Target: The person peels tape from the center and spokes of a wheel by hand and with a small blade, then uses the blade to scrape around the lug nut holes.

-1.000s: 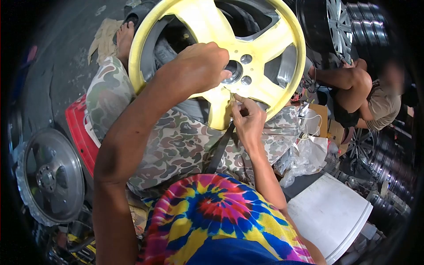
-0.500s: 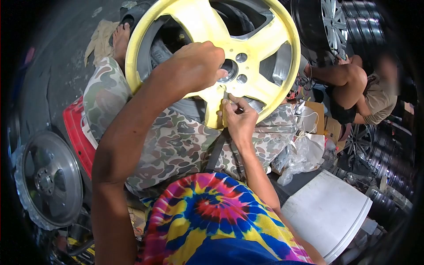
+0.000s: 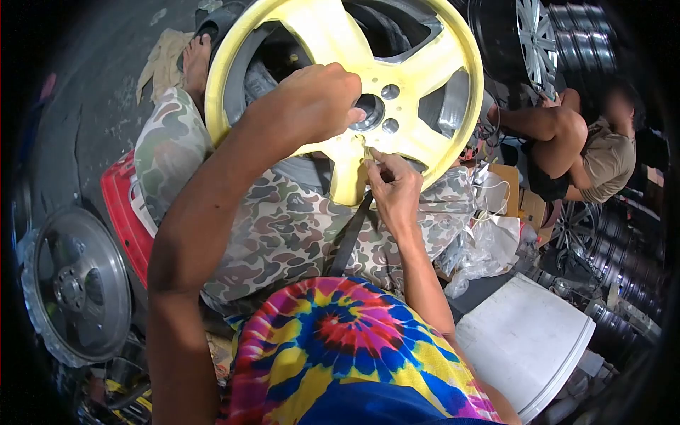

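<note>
A yellow-coated alloy wheel [image 3: 350,180] with broad spokes and a grey inner barrel leans across my lap. Over the spokes left of its centre bore lies my left hand [image 3: 319,99], closed, its thumb tip by the bore. What its curled fingers hold, if anything, is hidden. My right hand [image 3: 398,190] is pinched at the lower spoke, just below the hub. Between its thumb and fingers is a small thin piece [image 3: 367,154], too small to name, close to a bolt hole.
A bare metal wheel [image 3: 78,287] lies at the left beside a red object [image 3: 127,212]. On the right are a white bucket [image 3: 524,340], crumpled plastic [image 3: 474,262] and stacked dark rims [image 3: 630,255]. Another person [image 3: 574,142] sits at the upper right.
My right hand has shifted slightly right and up along the lower spoke. The yellow wheel has moved a little to the right in view, while my left hand stays near the hub.
</note>
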Demonstrator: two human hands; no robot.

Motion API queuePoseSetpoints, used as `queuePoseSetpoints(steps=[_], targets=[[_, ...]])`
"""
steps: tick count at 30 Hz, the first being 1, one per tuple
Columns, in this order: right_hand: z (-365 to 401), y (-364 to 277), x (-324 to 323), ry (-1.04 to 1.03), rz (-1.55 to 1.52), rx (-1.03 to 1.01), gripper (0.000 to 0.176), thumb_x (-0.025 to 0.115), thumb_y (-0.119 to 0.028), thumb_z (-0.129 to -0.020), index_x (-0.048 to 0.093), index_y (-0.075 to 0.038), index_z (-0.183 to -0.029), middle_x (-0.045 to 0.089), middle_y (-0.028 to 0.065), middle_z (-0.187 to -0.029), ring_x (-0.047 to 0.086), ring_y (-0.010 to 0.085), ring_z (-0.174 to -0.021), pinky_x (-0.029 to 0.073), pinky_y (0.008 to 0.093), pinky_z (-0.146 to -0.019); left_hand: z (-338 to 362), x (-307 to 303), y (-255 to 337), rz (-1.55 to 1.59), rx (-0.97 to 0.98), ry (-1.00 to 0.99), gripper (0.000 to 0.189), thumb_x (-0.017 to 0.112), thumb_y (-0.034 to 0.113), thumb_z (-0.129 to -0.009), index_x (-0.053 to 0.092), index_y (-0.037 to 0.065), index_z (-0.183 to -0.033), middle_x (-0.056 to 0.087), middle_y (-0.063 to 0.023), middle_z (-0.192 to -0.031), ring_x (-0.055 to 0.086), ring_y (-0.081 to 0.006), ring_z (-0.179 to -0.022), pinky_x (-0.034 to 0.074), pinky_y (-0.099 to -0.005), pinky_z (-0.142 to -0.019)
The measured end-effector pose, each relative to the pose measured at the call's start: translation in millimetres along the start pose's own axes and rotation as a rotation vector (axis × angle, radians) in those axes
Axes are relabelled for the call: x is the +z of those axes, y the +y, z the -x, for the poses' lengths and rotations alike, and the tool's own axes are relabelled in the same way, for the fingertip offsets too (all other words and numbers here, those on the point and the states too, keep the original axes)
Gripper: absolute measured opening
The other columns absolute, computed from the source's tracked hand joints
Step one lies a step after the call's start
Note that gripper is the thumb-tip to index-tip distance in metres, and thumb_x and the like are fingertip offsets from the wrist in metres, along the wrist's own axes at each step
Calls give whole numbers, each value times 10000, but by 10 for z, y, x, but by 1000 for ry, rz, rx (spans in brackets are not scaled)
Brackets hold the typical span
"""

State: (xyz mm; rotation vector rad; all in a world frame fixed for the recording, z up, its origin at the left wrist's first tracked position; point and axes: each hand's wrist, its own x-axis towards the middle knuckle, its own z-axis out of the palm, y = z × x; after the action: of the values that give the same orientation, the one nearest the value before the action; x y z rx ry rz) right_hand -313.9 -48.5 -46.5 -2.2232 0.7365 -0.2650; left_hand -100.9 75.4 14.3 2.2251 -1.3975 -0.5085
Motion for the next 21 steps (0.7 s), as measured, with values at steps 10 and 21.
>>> queuePoseSetpoints(steps=[10,21], targets=[[56,-92,153,25,-235,205,236,726,-51,-944,749,112,-1114,664,91,-674,656,130,-593,520,314,-584,-27,-91,73,-14,-21,-63,370,695,331,-969,786,-17,-1058,739,-265,-981,703,-418,-1011,534,-481,-948],[56,-119,107,14,-249,263,261,739,-95,-973,752,79,-1167,717,77,-692,715,116,-629,529,275,-567,36,86,49,-43,-54,-123,286,701,242,-955,790,9,-1096,755,-236,-1019,716,-399,-1026,553,-473,-949]])
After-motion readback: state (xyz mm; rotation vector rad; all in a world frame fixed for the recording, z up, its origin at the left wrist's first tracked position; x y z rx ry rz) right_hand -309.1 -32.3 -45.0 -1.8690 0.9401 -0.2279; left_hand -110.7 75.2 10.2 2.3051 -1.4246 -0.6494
